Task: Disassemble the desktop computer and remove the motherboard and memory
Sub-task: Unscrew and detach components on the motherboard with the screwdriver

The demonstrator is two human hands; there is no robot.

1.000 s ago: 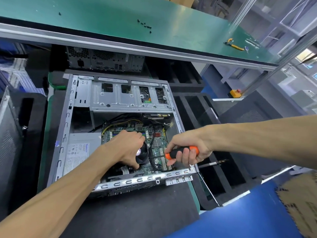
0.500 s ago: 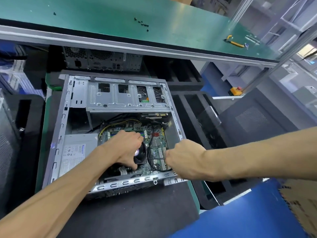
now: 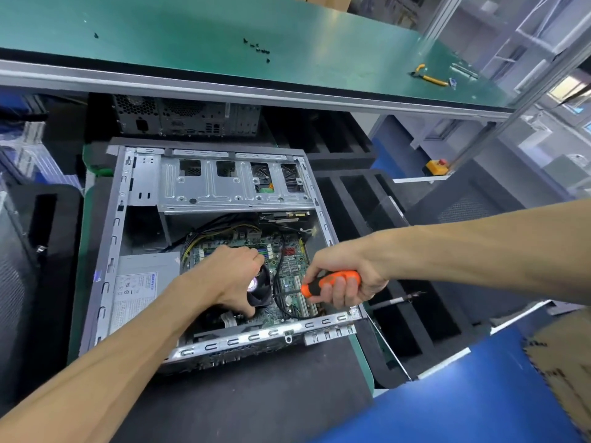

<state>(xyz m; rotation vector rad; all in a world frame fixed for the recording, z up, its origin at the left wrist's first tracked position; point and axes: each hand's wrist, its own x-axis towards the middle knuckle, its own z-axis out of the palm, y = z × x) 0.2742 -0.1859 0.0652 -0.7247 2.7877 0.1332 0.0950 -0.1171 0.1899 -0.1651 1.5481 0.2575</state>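
Opened computer case (image 3: 204, 244) lying on a mat (image 3: 256, 401) below the workbench (image 3: 192, 27), motherboard (image 3: 287, 270) inside on the right, power supply (image 3: 140, 292) inside on the left, drive cage (image 3: 230, 183) behind both, second computer (image 3: 188, 118) behind the case, loose screws (image 3: 257, 49) on the bench top, foam tray (image 3: 399, 314) right of the case

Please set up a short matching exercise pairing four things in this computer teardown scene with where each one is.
Things:
1. screwdriver
2. loose black screws
3. CPU fan
4. yellow-handled pliers

Places:
A. under the left hand
B. far right of the green bench top
C. gripped in the right hand
D. middle of the green bench top

Pairs: 1-C, 2-D, 3-A, 4-B
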